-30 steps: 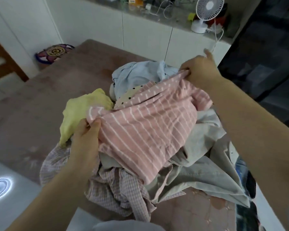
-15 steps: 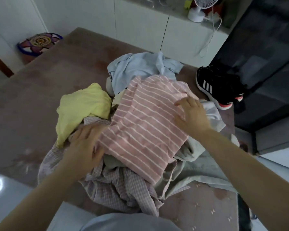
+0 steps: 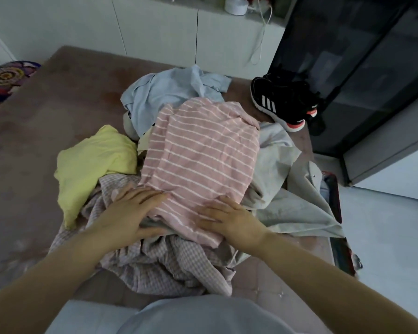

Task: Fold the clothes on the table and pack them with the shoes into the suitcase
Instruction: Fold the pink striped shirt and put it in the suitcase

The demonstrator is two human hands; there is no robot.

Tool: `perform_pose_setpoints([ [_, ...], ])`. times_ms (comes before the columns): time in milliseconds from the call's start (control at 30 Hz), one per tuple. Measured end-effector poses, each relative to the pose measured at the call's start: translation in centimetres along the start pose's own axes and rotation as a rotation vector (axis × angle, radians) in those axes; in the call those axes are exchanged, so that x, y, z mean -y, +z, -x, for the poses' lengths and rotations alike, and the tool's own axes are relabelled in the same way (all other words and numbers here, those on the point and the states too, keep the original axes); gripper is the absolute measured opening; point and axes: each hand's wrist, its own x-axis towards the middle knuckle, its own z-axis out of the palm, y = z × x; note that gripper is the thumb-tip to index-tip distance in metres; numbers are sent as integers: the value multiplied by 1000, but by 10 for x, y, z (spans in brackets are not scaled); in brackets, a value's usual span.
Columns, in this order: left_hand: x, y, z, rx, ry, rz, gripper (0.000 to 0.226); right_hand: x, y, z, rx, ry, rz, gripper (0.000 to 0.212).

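Left hand (image 3: pixel 133 213), right hand (image 3: pixel 229 221) flat on pink striped top (image 3: pixel 200 153) (lumpy pile (image 3: pixel 169 266) underneath!): could slump toward six o'clock.

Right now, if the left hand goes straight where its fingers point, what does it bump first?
The pink shirt. The left hand lies flat at its near edge, fingers aimed across it, so it would likely slide onto that shirt before anything else.
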Motion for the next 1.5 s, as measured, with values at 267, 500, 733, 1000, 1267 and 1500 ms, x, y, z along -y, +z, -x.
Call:
perform_pose_setpoints([
  [267,-36,-1,-5,-367,78,-126,79,-10,-112,23,-65,467,-577,80],
  [500,-68,17,-16,-363,230,-151,60,-24,-142,66,51,532,-534,79],
  [733,-64,21,-20,31,246,-184,53,-29,-64,110,426,499,-271,47],
  [1000,-67,-42,-63,-129,297,50,66,-105,-96,34,-206,947,-606,18],
  [1267,-74,-65,-149,-126,126,-48,62,-209,-46,-48,-307,1229,-747,22],
  [1500,-67,-39,-173,14,24,-139,89,-238,-51,-64,-359,1138,-1205,15],
])
